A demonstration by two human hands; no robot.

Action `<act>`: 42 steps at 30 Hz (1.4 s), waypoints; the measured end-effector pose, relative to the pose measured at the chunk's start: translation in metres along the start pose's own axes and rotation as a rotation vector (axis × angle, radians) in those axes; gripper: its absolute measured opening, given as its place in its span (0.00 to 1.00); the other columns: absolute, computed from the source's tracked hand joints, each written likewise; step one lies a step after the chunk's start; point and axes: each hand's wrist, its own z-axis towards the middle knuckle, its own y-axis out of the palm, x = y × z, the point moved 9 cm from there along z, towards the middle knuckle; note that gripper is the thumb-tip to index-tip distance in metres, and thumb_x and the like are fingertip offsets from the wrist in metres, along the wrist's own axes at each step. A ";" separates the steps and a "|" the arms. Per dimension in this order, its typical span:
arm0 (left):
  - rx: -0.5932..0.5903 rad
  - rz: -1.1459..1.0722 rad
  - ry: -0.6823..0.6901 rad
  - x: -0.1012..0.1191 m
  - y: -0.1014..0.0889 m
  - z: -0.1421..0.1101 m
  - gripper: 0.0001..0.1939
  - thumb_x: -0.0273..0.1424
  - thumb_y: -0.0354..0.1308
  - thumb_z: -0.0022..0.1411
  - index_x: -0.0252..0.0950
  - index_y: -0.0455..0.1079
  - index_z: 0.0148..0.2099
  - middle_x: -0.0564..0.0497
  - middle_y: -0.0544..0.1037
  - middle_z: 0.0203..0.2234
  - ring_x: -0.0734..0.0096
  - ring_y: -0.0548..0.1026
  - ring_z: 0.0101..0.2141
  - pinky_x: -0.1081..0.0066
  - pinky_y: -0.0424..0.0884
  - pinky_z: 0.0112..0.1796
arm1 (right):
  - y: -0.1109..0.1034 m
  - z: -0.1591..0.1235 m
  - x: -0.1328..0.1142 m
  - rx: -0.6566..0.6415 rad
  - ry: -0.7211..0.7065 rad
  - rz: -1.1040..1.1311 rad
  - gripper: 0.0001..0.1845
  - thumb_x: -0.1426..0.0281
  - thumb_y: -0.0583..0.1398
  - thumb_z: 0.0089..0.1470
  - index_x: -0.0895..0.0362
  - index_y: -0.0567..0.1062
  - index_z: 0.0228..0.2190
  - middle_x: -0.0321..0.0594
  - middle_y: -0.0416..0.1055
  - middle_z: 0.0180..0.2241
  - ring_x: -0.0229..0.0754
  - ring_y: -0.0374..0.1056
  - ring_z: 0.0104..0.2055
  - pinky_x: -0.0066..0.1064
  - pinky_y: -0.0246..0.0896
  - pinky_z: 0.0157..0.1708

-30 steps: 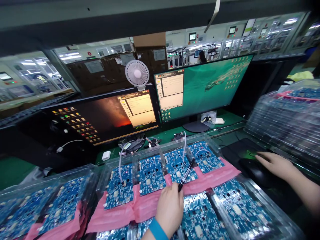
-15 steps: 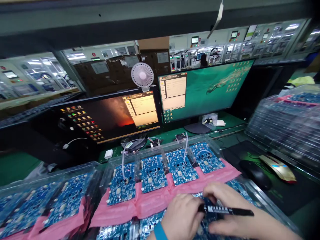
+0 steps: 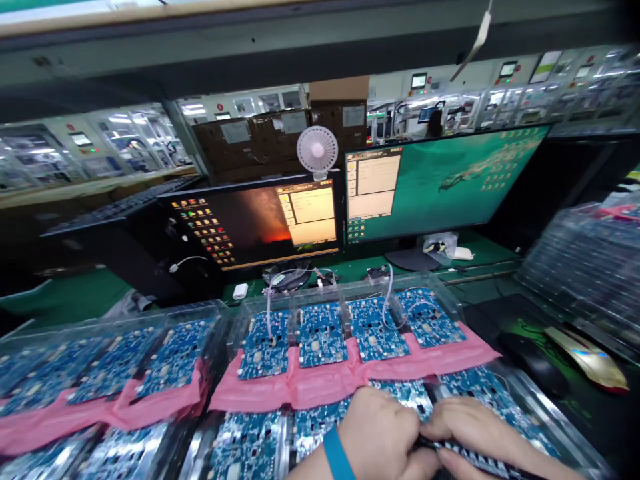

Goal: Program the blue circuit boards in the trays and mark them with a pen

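Note:
My left hand (image 3: 383,433), with a blue wristband, and my right hand (image 3: 470,430) meet low in the view, both closed on a black marker pen (image 3: 480,460) with white lettering that lies across them. They hover just above the blue circuit boards (image 3: 400,393) in the near row of a clear plastic tray (image 3: 505,380). Behind them a row of several blue boards (image 3: 370,328) rests on pink foam (image 3: 325,385), with thin cables running up from two of them.
A second tray of blue boards on pink foam (image 3: 125,367) sits to the left. Two monitors (image 3: 445,177) and a small white fan (image 3: 317,150) stand behind. A black mouse (image 3: 535,363), a gold-red mouse (image 3: 587,357) and stacked clear trays (image 3: 585,267) are at right.
My right hand left the mouse area and came to the marker held by my left hand; both now grip it lower in view. The view has shifted left.

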 end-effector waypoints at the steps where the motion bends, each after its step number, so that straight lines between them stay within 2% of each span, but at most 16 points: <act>1: 0.013 -0.015 0.001 0.002 -0.004 -0.001 0.15 0.41 0.50 0.53 0.36 0.65 0.23 0.52 0.70 0.15 0.70 0.69 0.20 0.72 0.58 0.21 | -0.004 0.000 -0.004 0.006 0.006 0.010 0.16 0.62 0.47 0.52 0.49 0.73 0.30 0.39 0.71 0.26 0.40 0.67 0.30 0.29 0.60 0.32; 4: 0.064 -0.069 -0.009 0.004 -0.016 -0.007 0.19 0.44 0.46 0.54 0.35 0.65 0.23 0.51 0.69 0.14 0.72 0.69 0.18 0.72 0.56 0.20 | -0.018 0.005 -0.019 0.014 -0.012 0.050 0.15 0.61 0.48 0.51 0.46 0.72 0.34 0.39 0.72 0.27 0.42 0.67 0.31 0.30 0.61 0.33; 9: 0.064 -0.136 -0.059 -0.005 -0.038 -0.029 0.25 0.50 0.42 0.55 0.36 0.63 0.21 0.51 0.67 0.13 0.72 0.68 0.18 0.72 0.55 0.19 | -0.023 0.020 -0.048 -0.126 -0.118 0.125 0.14 0.60 0.51 0.49 0.45 0.72 0.37 0.38 0.72 0.25 0.42 0.68 0.31 0.29 0.63 0.33; 11: 0.063 -0.172 -0.109 -0.016 -0.050 -0.043 0.23 0.49 0.41 0.55 0.36 0.63 0.25 0.51 0.69 0.17 0.71 0.68 0.21 0.72 0.58 0.22 | -0.029 0.027 -0.048 -0.053 -0.090 0.179 0.15 0.60 0.51 0.49 0.47 0.72 0.36 0.39 0.72 0.26 0.43 0.67 0.32 0.31 0.63 0.34; 14: 0.088 -0.137 -0.374 -0.056 -0.064 -0.070 0.15 0.38 0.38 0.60 0.35 0.62 0.33 0.50 0.69 0.26 0.70 0.67 0.27 0.71 0.61 0.28 | -0.036 0.044 -0.028 0.188 0.032 0.347 0.17 0.61 0.47 0.52 0.50 0.73 0.33 0.40 0.71 0.29 0.42 0.67 0.31 0.32 0.63 0.30; 16: 0.065 -0.017 -0.587 -0.088 -0.064 -0.092 0.14 0.32 0.36 0.62 0.34 0.61 0.35 0.48 0.69 0.28 0.68 0.67 0.30 0.69 0.62 0.31 | -0.017 0.067 -0.008 0.224 0.164 0.475 0.18 0.63 0.45 0.53 0.53 0.72 0.29 0.39 0.70 0.27 0.39 0.66 0.28 0.29 0.62 0.26; 19: -0.006 0.118 -0.759 -0.121 -0.049 -0.117 0.13 0.30 0.37 0.61 0.32 0.62 0.36 0.44 0.69 0.32 0.63 0.67 0.35 0.64 0.62 0.36 | 0.042 0.113 0.012 0.104 0.391 0.587 0.13 0.66 0.47 0.51 0.55 0.70 0.29 0.35 0.67 0.21 0.36 0.63 0.24 0.26 0.58 0.23; 23: -0.057 0.091 -0.796 -0.139 -0.025 -0.129 0.12 0.27 0.40 0.59 0.29 0.64 0.38 0.41 0.70 0.35 0.63 0.68 0.38 0.64 0.62 0.40 | 0.105 0.168 0.000 0.049 0.398 0.637 0.09 0.68 0.50 0.45 0.56 0.67 0.30 0.33 0.67 0.22 0.34 0.62 0.22 0.25 0.56 0.21; 26: -0.069 0.047 -0.790 -0.140 -0.018 -0.130 0.13 0.25 0.41 0.59 0.28 0.64 0.41 0.41 0.71 0.36 0.64 0.69 0.38 0.67 0.63 0.40 | 0.136 0.191 -0.012 0.022 0.361 0.635 0.07 0.67 0.52 0.44 0.56 0.68 0.26 0.33 0.68 0.24 0.35 0.63 0.26 0.25 0.59 0.26; 29: -0.078 0.015 -0.793 -0.139 -0.016 -0.130 0.14 0.24 0.40 0.58 0.28 0.65 0.41 0.40 0.72 0.35 0.63 0.69 0.37 0.66 0.63 0.39 | 0.153 0.203 -0.016 0.007 0.336 0.613 0.06 0.67 0.54 0.42 0.56 0.69 0.22 0.34 0.69 0.25 0.36 0.64 0.29 0.26 0.59 0.30; 32: -0.077 -0.008 -0.810 -0.139 -0.014 -0.132 0.14 0.25 0.40 0.58 0.28 0.66 0.40 0.39 0.72 0.34 0.61 0.69 0.37 0.64 0.63 0.38 | 0.163 0.210 -0.016 -0.007 0.332 0.594 0.07 0.67 0.54 0.42 0.56 0.70 0.23 0.34 0.69 0.25 0.36 0.64 0.29 0.27 0.59 0.30; 42: -0.065 -0.042 -0.839 -0.141 -0.011 -0.134 0.15 0.26 0.39 0.59 0.28 0.65 0.41 0.38 0.71 0.36 0.60 0.69 0.38 0.62 0.64 0.39 | 0.172 0.217 -0.016 -0.027 0.321 0.583 0.07 0.67 0.54 0.41 0.56 0.71 0.24 0.33 0.68 0.25 0.35 0.63 0.28 0.26 0.58 0.30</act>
